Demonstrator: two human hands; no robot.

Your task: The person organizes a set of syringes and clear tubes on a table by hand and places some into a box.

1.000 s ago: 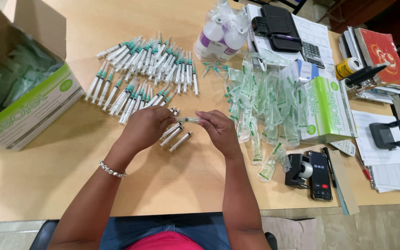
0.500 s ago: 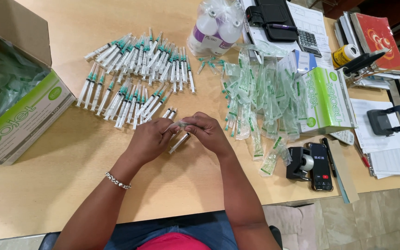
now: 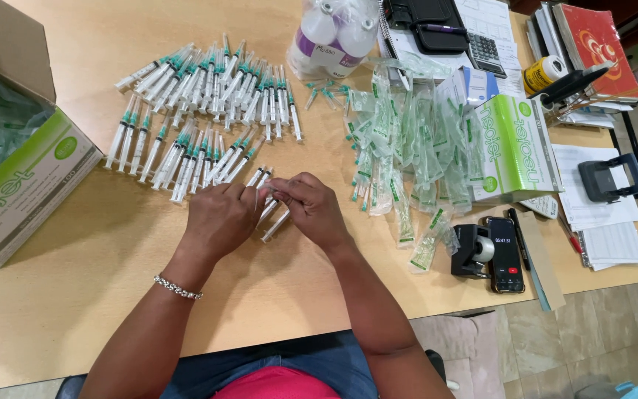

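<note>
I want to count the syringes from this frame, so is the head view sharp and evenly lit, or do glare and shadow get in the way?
Head view: sharp, evenly lit; the syringes show crisp outlines. Soft shadows lie under the hands, left hand and right hand. Mild glare on the plastic wrappers. Table edges bow slightly from the wide lens.

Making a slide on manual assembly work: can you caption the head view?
Both hands, left hand and right hand, meet over a syringe on a wooden table.
</note>
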